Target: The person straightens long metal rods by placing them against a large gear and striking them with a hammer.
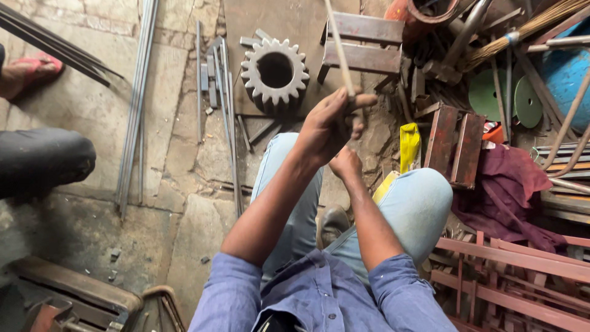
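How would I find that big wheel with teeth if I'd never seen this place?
Start at the person's left hand holding up a thin pale rod. Look just past it, up and left, to the stone floor. There sits a thick grey metal gear: the only round, toothed thing with a big hole, among straight bars.

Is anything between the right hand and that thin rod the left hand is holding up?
Nothing visible. The right hand sits just below the left hand, which grips the thin rod; only open air separates them.

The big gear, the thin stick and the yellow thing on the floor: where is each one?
Gear [255,77]: head view, on its toothed rim.
Thin stick [337,46]: head view, on its shaft above the left hand [329,126].
Yellow bag [409,144]: head view, its middle.
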